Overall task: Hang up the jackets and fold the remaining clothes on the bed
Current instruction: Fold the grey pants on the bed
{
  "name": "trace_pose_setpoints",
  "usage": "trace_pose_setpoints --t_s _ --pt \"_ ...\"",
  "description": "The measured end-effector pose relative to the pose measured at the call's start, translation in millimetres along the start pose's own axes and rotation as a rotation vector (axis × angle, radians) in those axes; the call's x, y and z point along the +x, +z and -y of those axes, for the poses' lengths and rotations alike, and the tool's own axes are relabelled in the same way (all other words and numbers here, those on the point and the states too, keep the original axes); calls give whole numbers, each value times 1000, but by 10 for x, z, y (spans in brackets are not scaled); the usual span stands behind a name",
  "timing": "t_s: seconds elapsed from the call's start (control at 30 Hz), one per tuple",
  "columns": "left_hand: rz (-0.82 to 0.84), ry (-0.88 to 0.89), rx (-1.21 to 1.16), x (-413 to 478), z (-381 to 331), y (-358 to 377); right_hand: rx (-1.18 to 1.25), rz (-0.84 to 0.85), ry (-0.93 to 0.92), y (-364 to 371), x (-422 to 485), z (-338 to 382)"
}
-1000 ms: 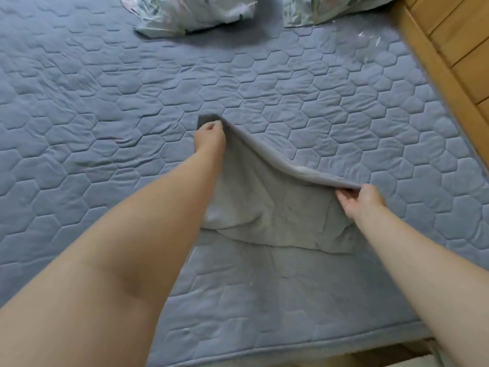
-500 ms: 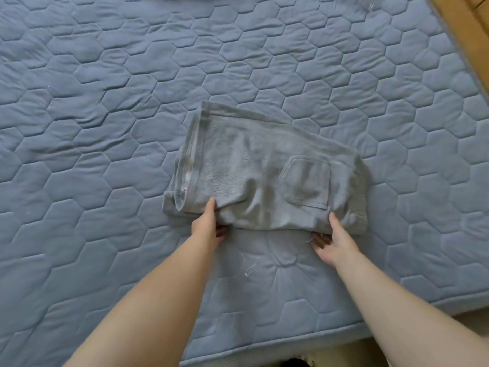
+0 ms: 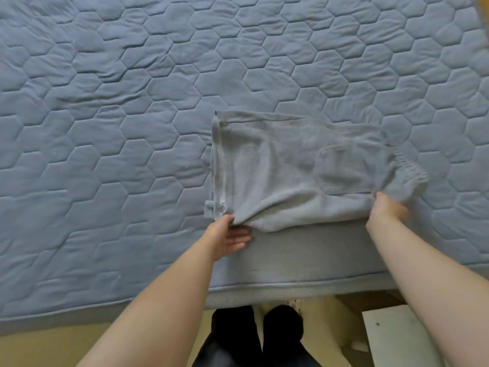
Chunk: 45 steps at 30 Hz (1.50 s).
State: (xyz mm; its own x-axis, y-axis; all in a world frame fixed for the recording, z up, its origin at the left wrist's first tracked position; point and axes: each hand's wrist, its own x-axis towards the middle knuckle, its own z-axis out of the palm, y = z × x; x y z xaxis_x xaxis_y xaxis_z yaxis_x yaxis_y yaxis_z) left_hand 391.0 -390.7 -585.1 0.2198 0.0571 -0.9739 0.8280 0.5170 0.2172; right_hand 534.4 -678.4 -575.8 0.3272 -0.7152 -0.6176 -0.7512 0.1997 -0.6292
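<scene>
Fold finished; grey shorts (image 3: 285,176), half-raised a second ago, now doubled, pocket up, dragged to near edge of bed (image 3: 132,128); left hand (image 3: 227,238) pinching near-left corner, thumb above; right hand (image 3: 385,207) blurred at lifting right end, fingers unreadable; likely ready for setting aside.

bed (image 3: 132,128): fills the view, near edge runs along the bottom
folded shorts (image 3: 291,176): flat on the bed, right of centre, close to the near edge
pocket (image 3: 344,170): on top of the shorts, right half
left hand (image 3: 227,239): at the shorts' near-left corner, thumb on top, fingers under
right hand (image 3: 386,207): at the near-right corner, gripping the edge
legs (image 3: 254,337): on the floor (image 3: 53,348) before the bed, below the shorts
flat panel (image 3: 397,337): right of the legs
</scene>
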Motion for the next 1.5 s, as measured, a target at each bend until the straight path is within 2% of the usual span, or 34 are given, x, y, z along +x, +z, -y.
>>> trace_pose_setpoints --t_s 0.07,0.13,0.2,0.3,0.43,0.53,0.6,0.67,0.77,0.83,0.93,1.03,1.17,1.23,1.3,1.37,1.43,1.5 --pt "-289 133 284 14 225 -110 -97 49 99 -103 18 -273" --pt "-557 332 436 -30 288 -235 -211 153 149 -121 63 -578" --pt "-641 486 506 -93 244 -285 -298 141 174 -95 -191 -751" --pt "-586 641 684 -104 127 -233 -307 158 220 23 -584 -985" --pt "-449 600 858 48 15 -226 -401 392 165 279 -1008 -1174" --pt "-425 632 1040 168 17 -259 -492 542 62 464 -1168 -1213" --pt "-406 646 949 185 7 -284 -540 616 6 544 -1238 -1204" --pt "-424 675 761 143 -20 -346 -586 636 -33 571 -1260 -1179" --pt "-588 721 502 81 -84 -544 -643 611 -75 547 -1213 -1178" --pt "-609 680 483 63 -109 -646 -648 592 -17 503 -1184 -1199" --pt "-452 553 500 133 -92 -666 -470 601 209 467 -1167 -1245" --pt "-288 481 364 216 -88 -643 -200 621 382 481 -1194 -1245" --pt "-103 419 305 234 -94 -572 28 659 475 559 -1267 -1153" --pt "2 319 307 223 -86 -555 125 637 497 584 -1246 -1136" --pt "74 192 406 187 -81 -561 97 620 470 579 -1171 -1149" --pt "11 181 562 225 -90 -616 -33 559 419 550 -1083 -1184" --pt "-111 273 630 234 -134 -647 -124 535 373 523 -1051 -1157" --pt "-234 416 664 245 -208 -633 -105 556 380 535 -1092 -1084"
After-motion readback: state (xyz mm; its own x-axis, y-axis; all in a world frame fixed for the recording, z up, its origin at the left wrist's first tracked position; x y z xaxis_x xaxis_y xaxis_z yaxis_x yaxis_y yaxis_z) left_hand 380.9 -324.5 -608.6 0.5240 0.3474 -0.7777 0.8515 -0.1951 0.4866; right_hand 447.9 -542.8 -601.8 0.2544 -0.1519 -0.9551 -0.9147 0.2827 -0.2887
